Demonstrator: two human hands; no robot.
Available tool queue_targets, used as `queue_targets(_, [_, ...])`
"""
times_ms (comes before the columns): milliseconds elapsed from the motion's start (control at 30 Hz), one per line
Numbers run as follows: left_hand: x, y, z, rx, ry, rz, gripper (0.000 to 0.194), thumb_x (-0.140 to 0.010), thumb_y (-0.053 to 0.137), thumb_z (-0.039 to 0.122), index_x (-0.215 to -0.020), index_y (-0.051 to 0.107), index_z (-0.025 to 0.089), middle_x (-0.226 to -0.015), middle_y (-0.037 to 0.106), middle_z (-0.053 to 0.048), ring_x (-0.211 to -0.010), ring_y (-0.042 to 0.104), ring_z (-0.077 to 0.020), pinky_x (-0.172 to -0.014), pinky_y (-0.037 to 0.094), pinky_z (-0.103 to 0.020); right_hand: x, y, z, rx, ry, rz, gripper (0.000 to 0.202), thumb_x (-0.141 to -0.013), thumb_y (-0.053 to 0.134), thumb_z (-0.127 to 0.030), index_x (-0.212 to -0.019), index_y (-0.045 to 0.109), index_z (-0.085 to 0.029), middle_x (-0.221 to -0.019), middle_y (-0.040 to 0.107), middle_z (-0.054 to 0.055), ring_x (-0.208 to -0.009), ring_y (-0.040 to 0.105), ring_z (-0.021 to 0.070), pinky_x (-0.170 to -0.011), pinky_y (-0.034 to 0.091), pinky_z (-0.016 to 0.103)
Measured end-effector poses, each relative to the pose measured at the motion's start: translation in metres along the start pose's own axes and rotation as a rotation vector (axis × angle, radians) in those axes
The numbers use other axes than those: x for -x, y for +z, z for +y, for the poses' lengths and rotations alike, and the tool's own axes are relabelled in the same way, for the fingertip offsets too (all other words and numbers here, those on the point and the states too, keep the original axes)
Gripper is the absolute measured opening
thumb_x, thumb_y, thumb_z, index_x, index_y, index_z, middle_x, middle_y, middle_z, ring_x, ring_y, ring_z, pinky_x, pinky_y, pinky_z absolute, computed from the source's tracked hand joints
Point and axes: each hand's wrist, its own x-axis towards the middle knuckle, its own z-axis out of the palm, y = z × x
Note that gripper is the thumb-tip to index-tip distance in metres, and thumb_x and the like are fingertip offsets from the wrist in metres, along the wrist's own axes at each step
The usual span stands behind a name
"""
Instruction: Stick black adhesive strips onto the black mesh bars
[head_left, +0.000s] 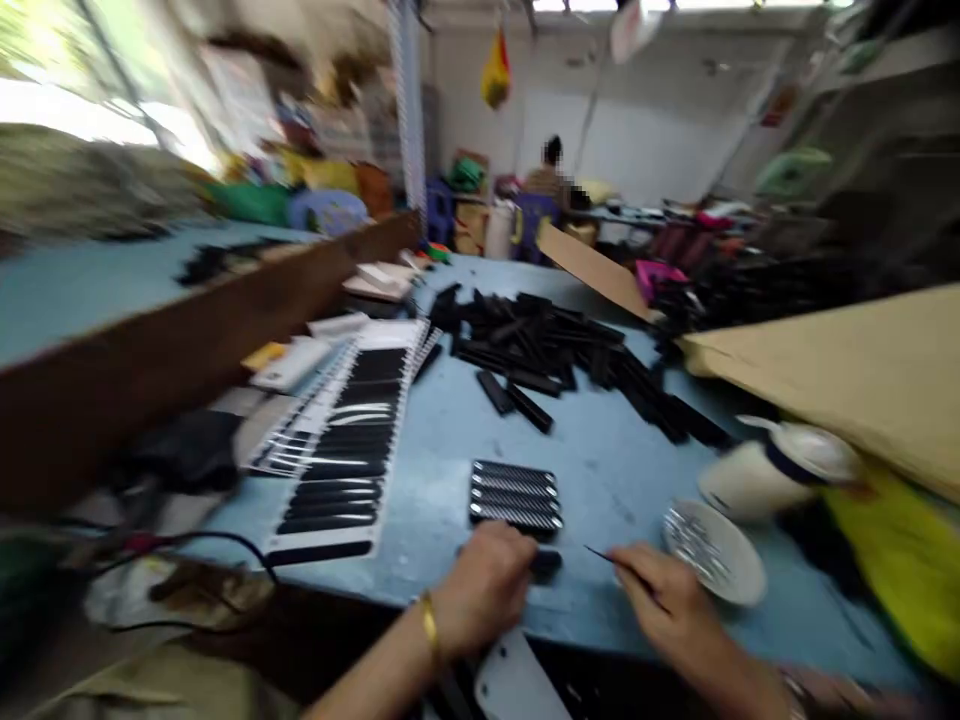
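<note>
At a blue worktable [442,470], a person bends two bare hands to small, close work around a neat block of four textured black bars [516,490] with bright metal spots at their ends, the bars lying side by side. The left hand [491,575], with a gold-coloured bangle [430,625] at the wrist, is just on the near side of the block, its fingers curled closed over a plain black bar [547,565] whose end juts out toward the right. The right hand [660,590], to the right of the block and nearer the person, pinches a thin dark pointed tool [600,553], its tip aimed toward the left hand; blur hides the tool's exact kind. Farther right of the block sits a shallow white dish [752,580] of small shiny metal pieces [697,545], with a lidded cream-coloured container [772,475] just behind it. Beyond the block spreads a loose heap of black bars [532,335], two of them [514,400] lying at its near edge. To the left of the block, white sheets [409,390] bearing rows of black strips [352,430] overlap beside a long brown board [225,320]. Well beyond the block, another person [547,180] sits in the background near a purple chair [534,220].
</note>
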Motion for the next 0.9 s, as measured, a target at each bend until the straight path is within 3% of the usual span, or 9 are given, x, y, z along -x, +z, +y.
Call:
queue_targets(100, [-0.006, 0.017, -0.003, 0.079, -0.040, 0.008, 0.015, -0.077, 0.051, 0.006, -0.081, 0.060, 0.017, -0.077, 0.062, -0.008, -0.075, 0.056, -0.0234, -0.067, 0.048, -0.038, 0.006, 0.003, -0.016, -0.043, 0.160, -0.039, 0.025, -0.092, 0.043, -0.017, -0.085, 0.067, -0.019, -0.073, 0.064, 0.005, -0.069, 0.062, 0.0200, -0.062, 0.048, 0.031])
queue_targets(233, [-0.009, 0.013, -0.011, 0.041, -0.004, 0.002, 0.017, -0.078, 0.047, 0.009, -0.085, 0.060, 0.018, -0.075, 0.061, -0.006, -0.071, 0.054, -0.0210, -0.063, 0.046, -0.035, 0.003, 0.016, -0.025, -0.049, 0.206, 0.014, 0.023, -0.091, 0.046, -0.016, -0.073, 0.061, -0.018, -0.067, 0.058, 0.002, -0.065, 0.055, 0.0169, -0.060, 0.040, 0.029])
queue_targets(467, [-0.008, 0.015, -0.012, 0.051, 0.001, -0.026, 0.021, -0.085, 0.043, 0.009, -0.096, 0.059, 0.017, -0.077, 0.060, -0.006, -0.073, 0.053, -0.0214, -0.065, 0.047, -0.038, 0.001, 0.026, -0.040, 0.075, 0.059, 0.057, 0.027, -0.092, 0.041, -0.012, -0.069, 0.053, -0.019, -0.064, 0.048, 0.002, -0.061, 0.047, 0.0164, -0.058, 0.032, 0.032])
queue_targets(900, [-0.008, 0.014, -0.008, 0.011, 0.003, -0.007, 0.021, -0.085, 0.042, 0.009, -0.093, 0.060, 0.017, -0.072, 0.057, -0.004, -0.069, 0.051, -0.0203, -0.062, 0.046, -0.035, -0.009, 0.026, -0.044, 0.335, -0.091, -0.092, 0.027, -0.082, 0.041, -0.001, -0.064, 0.048, -0.019, -0.066, 0.047, 0.003, -0.063, 0.043, 0.0183, -0.058, 0.030, 0.033])
